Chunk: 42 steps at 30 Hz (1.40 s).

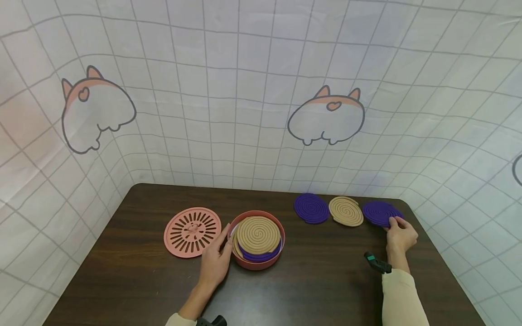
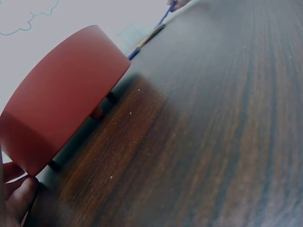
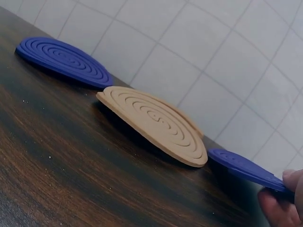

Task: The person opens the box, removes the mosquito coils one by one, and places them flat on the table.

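A round red mosquito coil box (image 1: pixel 256 267) stands on the table, filled with stacked tan and purple coils; a tan mosquito coil (image 1: pixel 258 234) lies on top. My left hand (image 1: pixel 215 263) holds the box at its left side, with fingertips at its lower edge in the left wrist view. At the far right, my right hand (image 1: pixel 401 235) pinches the near edge of a purple mosquito coil (image 1: pixel 377 213), which is tilted up in the right wrist view. Left of it lie a tan mosquito coil (image 3: pixel 156 120) and another purple mosquito coil (image 3: pixel 64 59).
A pink slotted lid (image 1: pixel 192 232) lies flat to the left of the box, close to my left hand. Behind the dark wooden table (image 1: pixel 318 271) hangs a white grid-patterned curtain (image 1: pixel 253 113) along the back and sides.
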Motion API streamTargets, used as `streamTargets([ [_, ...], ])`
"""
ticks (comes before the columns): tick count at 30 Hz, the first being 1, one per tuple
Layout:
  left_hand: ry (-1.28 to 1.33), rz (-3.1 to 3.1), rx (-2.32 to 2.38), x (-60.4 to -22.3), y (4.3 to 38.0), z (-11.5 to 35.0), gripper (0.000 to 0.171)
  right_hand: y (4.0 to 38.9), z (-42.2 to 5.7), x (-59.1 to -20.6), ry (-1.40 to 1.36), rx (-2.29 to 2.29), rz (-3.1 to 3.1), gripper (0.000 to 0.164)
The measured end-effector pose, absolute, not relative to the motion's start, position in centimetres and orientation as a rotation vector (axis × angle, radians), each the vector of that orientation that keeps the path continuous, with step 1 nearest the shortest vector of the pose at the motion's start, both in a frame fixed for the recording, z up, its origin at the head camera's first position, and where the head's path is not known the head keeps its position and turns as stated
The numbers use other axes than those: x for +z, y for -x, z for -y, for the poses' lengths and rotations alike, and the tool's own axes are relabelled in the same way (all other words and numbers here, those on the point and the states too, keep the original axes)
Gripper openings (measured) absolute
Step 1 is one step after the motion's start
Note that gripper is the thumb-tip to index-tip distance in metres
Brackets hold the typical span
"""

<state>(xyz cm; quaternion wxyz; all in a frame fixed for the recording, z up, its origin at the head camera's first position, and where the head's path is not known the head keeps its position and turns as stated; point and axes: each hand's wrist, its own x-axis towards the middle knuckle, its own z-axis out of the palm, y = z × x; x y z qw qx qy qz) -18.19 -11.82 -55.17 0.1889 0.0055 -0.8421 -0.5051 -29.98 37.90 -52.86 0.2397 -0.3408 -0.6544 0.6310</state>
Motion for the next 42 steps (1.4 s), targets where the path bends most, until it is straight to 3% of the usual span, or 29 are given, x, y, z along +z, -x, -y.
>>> streamTargets([
  [18, -0.021, 2.376, -1.427, -55.25, 18.19, 11.8, 0.047, 29.7, -38.1, -52.72, 0.915, 1.481, 2.138, 0.048],
  [42, -0.009, 2.358, -1.439, -55.26, 18.21, 11.82, 0.046, 29.14, -38.01, -52.42, 0.815, 1.397, 2.219, 0.044],
])
